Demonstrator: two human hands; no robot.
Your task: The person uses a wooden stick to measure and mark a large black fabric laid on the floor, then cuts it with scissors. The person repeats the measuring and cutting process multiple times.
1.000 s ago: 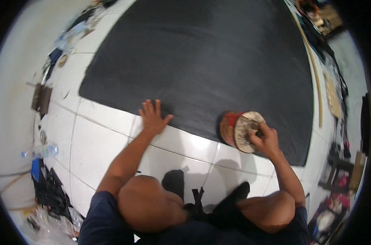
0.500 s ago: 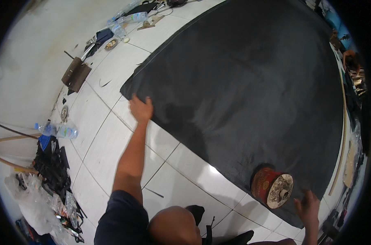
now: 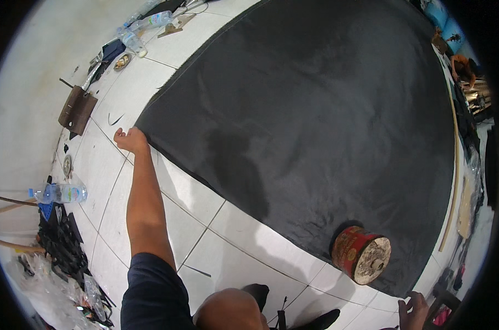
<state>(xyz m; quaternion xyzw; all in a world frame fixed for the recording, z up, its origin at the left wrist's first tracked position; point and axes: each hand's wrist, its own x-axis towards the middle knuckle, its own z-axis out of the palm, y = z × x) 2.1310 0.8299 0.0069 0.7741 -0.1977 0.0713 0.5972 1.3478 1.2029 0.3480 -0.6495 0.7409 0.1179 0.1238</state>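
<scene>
A large black sheet of fabric [image 3: 315,110] lies spread over the floor in front of me. My left hand [image 3: 131,141] is closed at its left corner, the fingers curled and gripping the edge. Down at the near right corner, my right hand [image 3: 413,309] pinches the sheet between thumb and fingers, partly at the picture's dim rim. A red cylindrical drum [image 3: 348,246] with a worn, pale round end rests on the sheet near its front edge, to the left of my right hand.
White floor tiles [image 3: 249,258] show around the sheet. Along the left wall are a plastic bottle [image 3: 70,192], a brown metal piece [image 3: 78,110], black scraps [image 3: 62,236] and clear plastic bags [image 3: 46,286]. A long wooden strip [image 3: 454,165] runs beside the sheet's right edge.
My left hand has moved left to the sheet's corner and closed on it. The right hand has come down to the near right corner and pinched it. The view has shifted slightly.
</scene>
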